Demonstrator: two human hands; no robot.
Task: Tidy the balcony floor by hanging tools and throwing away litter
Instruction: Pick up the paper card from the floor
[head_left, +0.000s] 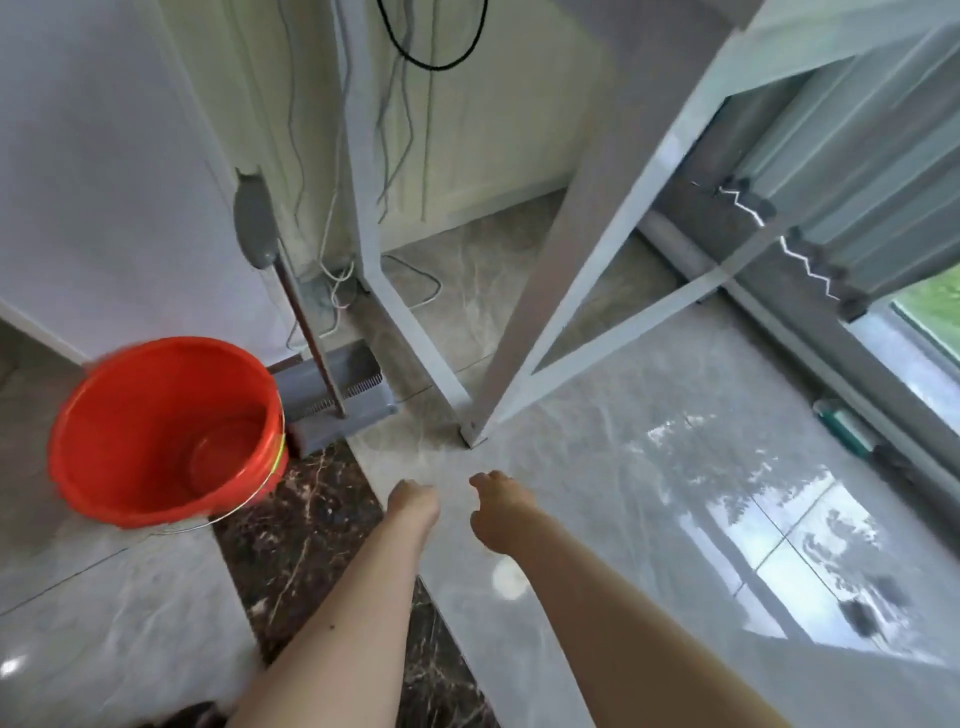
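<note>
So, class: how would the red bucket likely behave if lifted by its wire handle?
The red bucket looks empty, so probably light. Its thin wire handle hangs loose, so it may swing. Plastic walls likely flex slightly.

Bright daylight pours in from the window (930, 322) at right, glaring off my glossy floor (779, 545). Motion blur softens everything; edges bend.

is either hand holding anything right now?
No. The left hand and right hand both reach out over the floor with loosely curled fingers and nothing in them.
</note>
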